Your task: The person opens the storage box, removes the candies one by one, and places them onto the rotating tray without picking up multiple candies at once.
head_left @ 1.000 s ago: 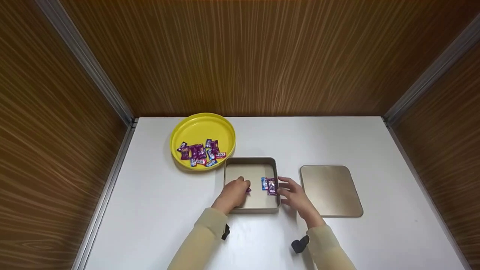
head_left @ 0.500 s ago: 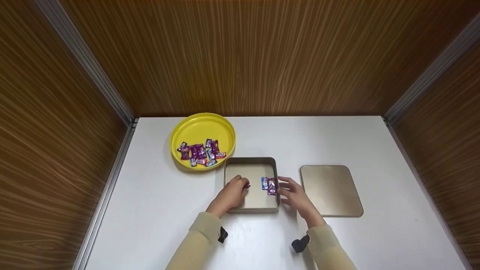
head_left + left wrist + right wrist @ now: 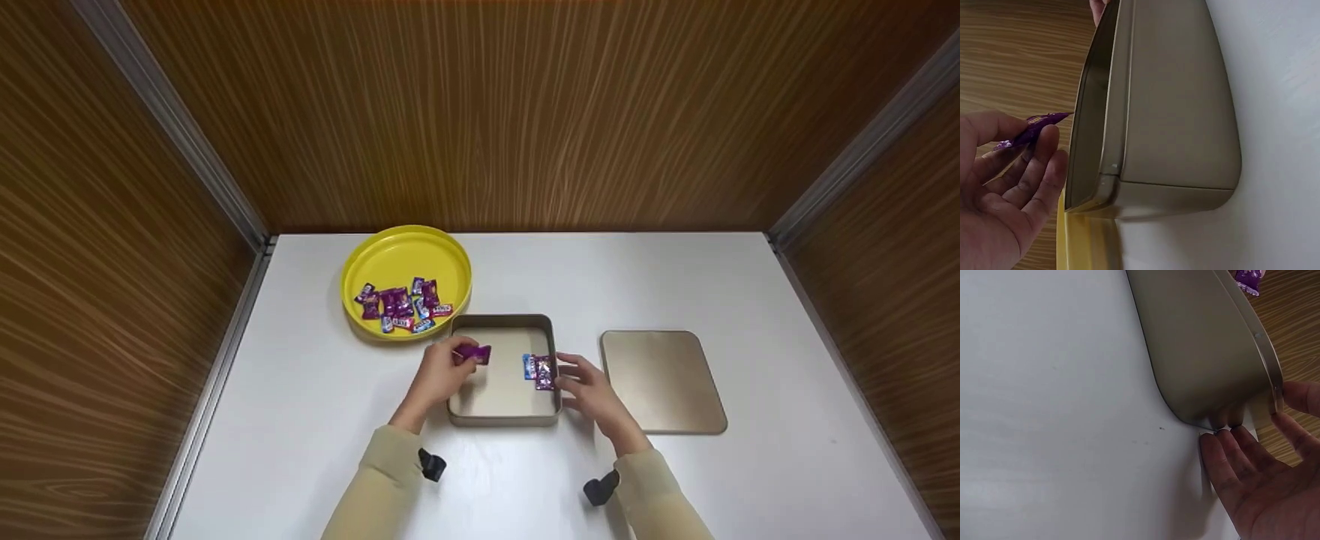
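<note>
In the head view my left hand (image 3: 439, 371) pinches a purple-wrapped candy (image 3: 480, 355) between thumb and fingers, raised over the left side of the square metal tin (image 3: 504, 421). The left wrist view shows the purple candy (image 3: 1036, 126) between the fingertips, level with the tin's rim. Fairly straight fingers of my right hand (image 3: 596, 394) rest against the tin's right wall, with fingertips at the rim and lower down the side in the right wrist view. Inside the tin, a blue candy (image 3: 529, 367) and another purple candy (image 3: 544, 373) lie side by side along the right wall.
A round yellow tray (image 3: 405, 241) stands behind and left of the tin, close to its corner. Several purple, blue and pink candies (image 3: 397, 301) lie in its front part. The flat tin lid (image 3: 664, 382) lies on the table to the right, beside my right hand.
My left hand has lifted from the tin's floor and moved left and back towards the rim, bringing the purple candy with it. My right hand and the tin stay put.
</note>
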Demonstrator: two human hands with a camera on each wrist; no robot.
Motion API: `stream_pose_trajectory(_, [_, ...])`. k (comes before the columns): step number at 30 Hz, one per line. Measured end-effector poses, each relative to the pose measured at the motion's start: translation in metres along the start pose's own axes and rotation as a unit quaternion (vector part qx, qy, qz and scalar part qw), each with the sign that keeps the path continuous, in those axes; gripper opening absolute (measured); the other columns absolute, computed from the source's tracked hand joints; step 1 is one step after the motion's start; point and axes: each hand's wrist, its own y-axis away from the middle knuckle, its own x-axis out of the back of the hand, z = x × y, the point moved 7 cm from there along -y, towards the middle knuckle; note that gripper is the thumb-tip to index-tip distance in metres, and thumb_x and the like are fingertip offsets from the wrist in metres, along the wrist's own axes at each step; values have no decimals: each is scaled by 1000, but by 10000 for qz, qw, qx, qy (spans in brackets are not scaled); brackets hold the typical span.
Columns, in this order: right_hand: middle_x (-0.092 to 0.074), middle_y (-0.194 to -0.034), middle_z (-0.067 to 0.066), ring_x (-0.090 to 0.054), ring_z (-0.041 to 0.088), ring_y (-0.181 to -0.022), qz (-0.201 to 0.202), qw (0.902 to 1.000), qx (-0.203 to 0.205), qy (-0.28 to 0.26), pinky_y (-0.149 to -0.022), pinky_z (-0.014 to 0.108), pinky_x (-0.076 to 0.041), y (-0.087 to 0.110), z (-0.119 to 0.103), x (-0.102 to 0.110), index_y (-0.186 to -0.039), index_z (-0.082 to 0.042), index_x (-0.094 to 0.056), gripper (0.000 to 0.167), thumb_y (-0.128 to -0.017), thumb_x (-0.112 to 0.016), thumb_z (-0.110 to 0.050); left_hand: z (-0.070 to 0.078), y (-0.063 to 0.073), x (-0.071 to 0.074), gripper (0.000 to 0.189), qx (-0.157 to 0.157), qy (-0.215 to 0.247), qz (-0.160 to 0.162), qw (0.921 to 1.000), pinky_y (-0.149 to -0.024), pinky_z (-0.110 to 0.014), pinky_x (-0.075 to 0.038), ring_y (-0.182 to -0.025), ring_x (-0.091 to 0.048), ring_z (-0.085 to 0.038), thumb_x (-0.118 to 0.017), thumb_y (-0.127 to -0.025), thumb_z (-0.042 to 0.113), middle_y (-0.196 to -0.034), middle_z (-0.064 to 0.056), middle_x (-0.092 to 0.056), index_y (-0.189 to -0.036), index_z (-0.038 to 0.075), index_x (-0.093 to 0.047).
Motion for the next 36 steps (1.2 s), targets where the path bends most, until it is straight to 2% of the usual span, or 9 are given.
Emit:
stream_pose_trajectory(3, [-48, -137, 28, -54, 42, -120, 3, 10000, 15, -21, -89, 47, -53, 0, 0, 0, -144, -4, -46, 51, -94, -58, -2, -7, 0, 12, 27, 176, 387, 353, 9985, -58, -27, -53, -73, -64, -17, -65, -87, -2, -89, -11, -67, -114, -4, -65])
stream_pose_trajectory(7, [-47, -138, 29, -53, 43, -121, -5, 10000, 21, -41, -90, 48, -53, 1, 0, -1, -144, -4, -44, 52, -94, -57, -2, -20, -1, 26, 27, 421, 899, 914, 9909, -65, -32, -57, -77, -65, -20, -67, -86, -2, -92, -14, -67, -112, -5, -65])
stream_pose_trajectory(11, [-47, -138, 29, -52, 43, -121, -17, 10000, 31, 25, -90, 49, -52, 1, 0, -1, -145, -4, -44, 52, -95, -57, -3, -38, -3, 38, 25, 762, 1712, 1438, 9717, -75, -37, -58, -80, -67, -22, -65, -88, -5, -96, -18, -66, -113, -8, -62])
stream_pose_trajectory(14, [-47, -138, 28, -52, 43, -121, -13, 10000, 22, 4, -90, 49, -52, 1, 1, -1, -144, -4, -45, 51, -94, -58, -3, -47, -6, 46, 24, 904, 2056, 1799, 9577, -77, -35, -58, -82, -68, -22, -61, -90, -10, -100, -22, -66, -114, -10, -59])
stream_pose_trajectory(18, [-47, -137, 28, -54, 43, -118, -8, 9999, 21, -112, -90, 49, -52, 1, 0, 0, -143, -4, -46, 51, -94, -58, -1, -50, -10, 56, 26, 952, 1955, 2101, 9532, -77, -34, -58, -85, -69, -27, -57, -92, -11, -103, -26, -67, -118, -12, -57])
stream_pose_trajectory(23, [-48, -136, 28, -55, 42, -117, -17, 9999, 43, -157, -90, 48, -52, 1, 0, 0, -143, -4, -47, 51, -93, -58, -1, -53, -18, 63, 28, 1016, 1841, 2298, 9502, -81, -40, -56, -95, -67, -38, -54, -94, -9, -106, -28, -66, -122, -12, -56])
stream_pose_trajectory(27, [-49, -136, 27, -55, 42, -118, 9, 9999, 25, -112, -90, 48, -52, 1, 0, 0, -143, -5, -47, 51, -93, -59, -2, -54, -24, 67, 30, 1070, 1669, 2488, 9480, -81, -37, -56, -98, -66, -38, -52, -96, -7, -111, -28, -64, -125, -10, -56])
stream_pose_trajectory(31, [-48, -136, 29, -54, 44, -119, -4, 10000, 36, -92, -91, 49, -52, 2, 0, 0, -143, -4, -46, 51, -94, -58, -2, -54, -30, 68, 33, 1152, 1325, 2492, 9524, -83, -34, -56, -102, -64, -36, -52, -96, -5, -116, -28, -62, -128, -9, -56])
stream_pose_trajectory(36, [-49, -137, 28, -54, 42, -119, 27, 9999, -20, -110, -91, 48, -52, 1, 1, 0, -142, -5, -48, 50, -93, -58, -2, -53, -37, 68, 32, 1135, 713, 2382, 9619, -88, -40, -53, -105, -62, -36, -54, -94, -3, -115, -27, -63, -126, -8, -59])
